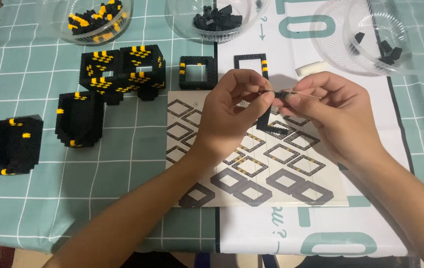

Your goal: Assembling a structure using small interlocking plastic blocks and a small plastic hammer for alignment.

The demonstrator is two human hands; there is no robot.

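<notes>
Black frame (270, 121), a thin open square of small bricks, is up off the table between my two hands, just above the far middle of the instruction sheet (256, 154). My left hand (234, 111) pinches its upper edge with thumb and fingers. My right hand (328, 111) is closed on a small black piece (285, 93) at the frame's top corner, fingertips of both hands nearly touching. I judge it's held raised so the corner faces me and the diagrams stay readable underneath.

Finished parts are parked out of the way. Two more square frames (198, 72) lie flat just beyond the sheet. Black-and-yellow blocks (122, 72) stand far left, a dark hollow block (79, 119) nearer, and another block (14, 145) far left near the edge. Three clear bowls sit along the far edge: one with black and yellow bricks (95, 20), one with black bricks (217, 20), one nearly empty on the right (365, 34). A small white bar (311, 68) lies beside it.

Room: open cloth (122, 198) near left and near right of the sheet. Near table edge is close under my forearms. The far side is crowded, so reaching the bowls passes over the flat frames.
</notes>
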